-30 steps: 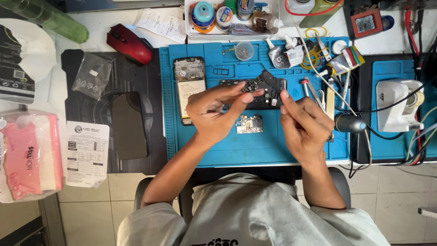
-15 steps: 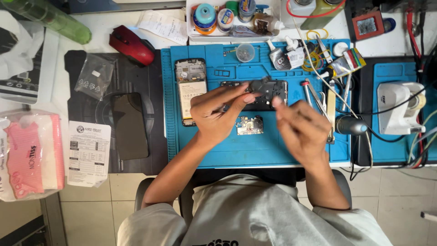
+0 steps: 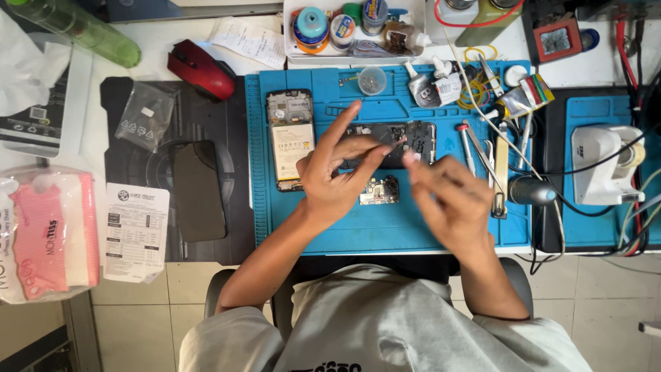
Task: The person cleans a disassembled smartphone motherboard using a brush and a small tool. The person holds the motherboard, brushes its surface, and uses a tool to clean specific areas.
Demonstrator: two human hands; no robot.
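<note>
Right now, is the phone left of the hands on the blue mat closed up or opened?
Opened. The phone lies flat on the blue mat with its back cover off: battery and upper board are exposed. The left hand is beside it, not touching.

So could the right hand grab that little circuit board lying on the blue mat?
Probably yes. The small circuit board lies bare on the blue mat, just left of the right hand, with nothing on top of it. The left hand hovers close above, but does not cover it.

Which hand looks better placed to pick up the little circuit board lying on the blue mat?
Probably the left hand: it hovers right beside the small circuit board on the blue mat, its palm almost over it. The right hand looks blurred and sits further off.
</note>
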